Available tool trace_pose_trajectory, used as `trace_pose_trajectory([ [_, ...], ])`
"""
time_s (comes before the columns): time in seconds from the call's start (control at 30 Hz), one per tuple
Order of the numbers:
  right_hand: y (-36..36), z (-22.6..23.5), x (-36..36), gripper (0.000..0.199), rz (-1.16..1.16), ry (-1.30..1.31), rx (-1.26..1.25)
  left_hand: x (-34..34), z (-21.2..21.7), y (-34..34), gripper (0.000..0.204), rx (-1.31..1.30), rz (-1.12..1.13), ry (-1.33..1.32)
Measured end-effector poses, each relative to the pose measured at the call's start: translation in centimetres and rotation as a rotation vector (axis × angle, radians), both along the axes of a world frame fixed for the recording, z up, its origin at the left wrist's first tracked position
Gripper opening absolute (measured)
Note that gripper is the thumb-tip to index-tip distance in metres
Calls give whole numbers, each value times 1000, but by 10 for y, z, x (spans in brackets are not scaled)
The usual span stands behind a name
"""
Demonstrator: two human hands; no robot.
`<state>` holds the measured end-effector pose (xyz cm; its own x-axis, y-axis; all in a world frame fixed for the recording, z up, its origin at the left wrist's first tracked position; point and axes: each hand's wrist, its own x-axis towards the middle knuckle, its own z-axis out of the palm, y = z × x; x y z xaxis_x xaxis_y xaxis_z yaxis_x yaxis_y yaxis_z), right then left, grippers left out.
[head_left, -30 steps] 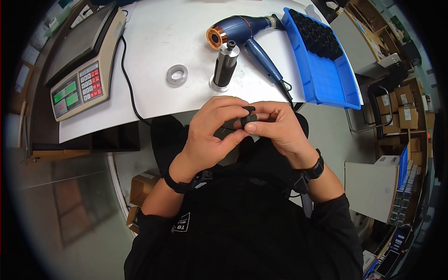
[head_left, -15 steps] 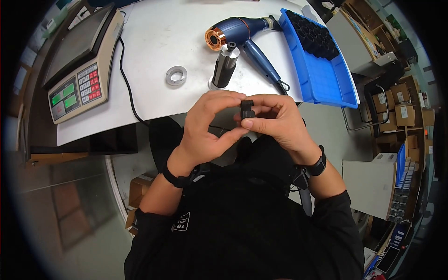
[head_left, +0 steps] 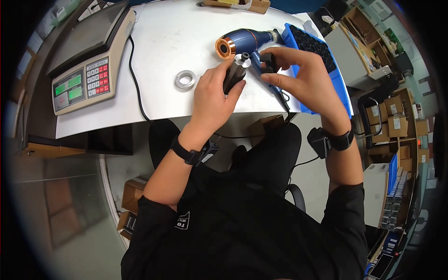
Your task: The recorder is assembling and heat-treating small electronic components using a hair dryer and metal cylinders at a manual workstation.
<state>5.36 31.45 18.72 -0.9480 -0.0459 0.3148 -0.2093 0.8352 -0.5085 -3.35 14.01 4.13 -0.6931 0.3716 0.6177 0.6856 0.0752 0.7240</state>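
My left hand [head_left: 213, 95] is wrapped around a dark cylinder with a silver top [head_left: 236, 70] that stands on the white table [head_left: 163, 37]. My right hand [head_left: 303, 77] holds a small black part [head_left: 268, 61] between thumb and fingers, just right of the cylinder's top. A blue hair dryer with a copper-coloured nozzle [head_left: 242, 43] lies on the table right behind both hands. A silver ring [head_left: 185, 79] lies on the table to the left of my left hand.
A weighing scale with a green display and a red and white keypad [head_left: 86, 65] stands at the table's left, its black cable [head_left: 135, 84] running to the front edge. A blue tray of black parts [head_left: 322, 56] sits on the right. Shelves with boxes [head_left: 396, 121] stand further right.
Both hands moved up from in front of my body to the table. My left hand has taken hold of the standing cylinder, and my right hand has carried the small black part beside its top.
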Motion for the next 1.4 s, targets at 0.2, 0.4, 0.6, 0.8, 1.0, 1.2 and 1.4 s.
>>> trace_pose_trajectory([
  [0.2, -9, 14, -36, 40, 97, -29, 255, 0, -9, 1, 46, -33, -3, 6],
  [0.4, -24, 34, -52, 39, 31, -249, 481, -1, -7, -1, 44, -18, -33, -34],
  [0.6, -24, 37, -60, 38, 145, -295, 517, 0, -7, -3, 45, -20, -43, -48],
  [0.8, -24, 41, -69, 39, 191, -371, 517, -3, -11, -4, 46, -24, -67, -54],
  [1.0, -29, 41, -74, 38, 120, -475, 557, -3, -9, -6, 46, -31, -93, -94],
  [1.2, -29, 42, -73, 36, 140, -468, 588, -4, -8, -7, 45, -25, -105, -82],
  [1.4, -27, 38, -74, 36, 166, -414, 562, -7, -12, -8, 47, -22, -115, -42],
])
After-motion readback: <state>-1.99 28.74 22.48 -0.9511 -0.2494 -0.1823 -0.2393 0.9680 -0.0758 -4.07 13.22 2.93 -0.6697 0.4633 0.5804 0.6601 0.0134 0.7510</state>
